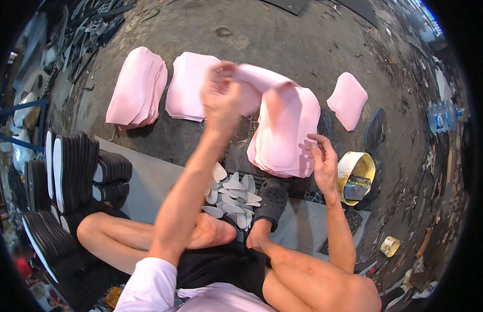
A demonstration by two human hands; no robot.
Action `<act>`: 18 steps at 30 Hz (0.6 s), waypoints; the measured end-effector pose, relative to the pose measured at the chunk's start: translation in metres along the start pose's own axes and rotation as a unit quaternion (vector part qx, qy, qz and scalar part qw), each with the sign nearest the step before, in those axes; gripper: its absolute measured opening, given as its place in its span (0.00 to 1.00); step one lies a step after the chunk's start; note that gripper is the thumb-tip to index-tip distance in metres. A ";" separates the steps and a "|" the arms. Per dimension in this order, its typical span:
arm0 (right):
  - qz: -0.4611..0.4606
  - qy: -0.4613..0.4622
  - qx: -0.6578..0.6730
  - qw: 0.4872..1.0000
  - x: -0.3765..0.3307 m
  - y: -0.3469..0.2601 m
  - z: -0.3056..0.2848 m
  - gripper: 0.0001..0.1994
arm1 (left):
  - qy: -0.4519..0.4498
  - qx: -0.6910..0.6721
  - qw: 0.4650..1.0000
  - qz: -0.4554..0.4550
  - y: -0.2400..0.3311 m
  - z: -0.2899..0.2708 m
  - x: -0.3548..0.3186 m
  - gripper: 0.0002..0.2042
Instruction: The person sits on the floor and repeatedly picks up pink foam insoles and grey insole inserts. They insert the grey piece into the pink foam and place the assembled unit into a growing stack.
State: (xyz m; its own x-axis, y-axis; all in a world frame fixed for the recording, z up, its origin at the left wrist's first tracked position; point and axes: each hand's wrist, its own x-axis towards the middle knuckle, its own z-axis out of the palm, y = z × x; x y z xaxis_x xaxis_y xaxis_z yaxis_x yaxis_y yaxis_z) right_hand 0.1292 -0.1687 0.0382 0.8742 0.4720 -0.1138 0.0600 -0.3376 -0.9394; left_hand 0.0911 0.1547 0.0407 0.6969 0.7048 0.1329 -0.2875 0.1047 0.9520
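Note:
My left hand (220,96), smeared by motion, is closed on a pink sheet (265,77). The sheet bends in the air above the far end of a stack of pink cut sheets (285,135). At that stack's right edge is my right hand (323,164), fingers apart and holding nothing; whether a fingertip touches the stack I cannot tell. Two more pink stacks lie to the left, a far-left stack (136,88) and a middle stack (189,86) partly behind my left hand. One loose pink piece (348,101) lies at the right.
Small pale teardrop pieces (233,195) are heaped before my feet, beside a black clog (272,200). Stacks of black soles (77,171) stand at the left. A yellowed white tub (350,166) stands close to my right hand. Farther right are a water bottle (442,117) and a small cup (389,246).

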 end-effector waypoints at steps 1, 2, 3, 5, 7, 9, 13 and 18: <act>0.008 -0.010 -0.017 1.000 -0.003 0.004 -0.003 0.19 | -0.012 -0.051 0.999 0.009 -0.002 -0.025 0.019 0.17; 0.014 -0.022 -0.031 0.999 -0.005 0.007 -0.006 0.19 | 0.003 -0.027 0.999 0.029 -0.007 -0.052 0.038 0.19; 0.019 -0.032 -0.044 0.998 -0.005 0.009 -0.006 0.19 | 0.017 -0.002 0.999 0.051 -0.015 -0.078 0.054 0.21; -0.029 -0.026 -0.128 0.991 -0.010 -0.006 0.004 0.19 | 0.046 -0.014 0.997 -0.061 -0.035 -0.127 0.072 0.24; -0.086 -0.040 -0.159 0.983 -0.005 -0.020 0.029 0.22 | 0.038 -0.070 0.987 -0.139 -0.053 -0.190 0.091 0.27; -0.130 -0.059 -0.170 0.975 0.004 -0.024 0.046 0.30 | 0.034 -0.129 0.971 -0.201 -0.061 -0.193 0.092 0.29; -0.175 -0.027 -0.153 0.972 0.032 -0.021 0.070 0.43 | -0.014 -0.189 0.944 -0.272 -0.037 -0.122 0.072 0.34; -0.220 -0.035 -0.009 0.975 0.091 -0.059 0.105 0.43 | -0.106 -0.125 0.937 -0.308 0.005 -0.088 0.036 0.34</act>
State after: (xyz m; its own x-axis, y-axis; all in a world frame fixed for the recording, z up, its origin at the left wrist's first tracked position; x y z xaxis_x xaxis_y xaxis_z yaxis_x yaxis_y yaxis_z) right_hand 0.1547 -0.0198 0.0492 0.7261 0.6295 0.2767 0.4315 -0.1038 -0.8961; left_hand 0.0572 0.2425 0.0263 0.8887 0.3045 -0.3427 0.0848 0.6255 0.7756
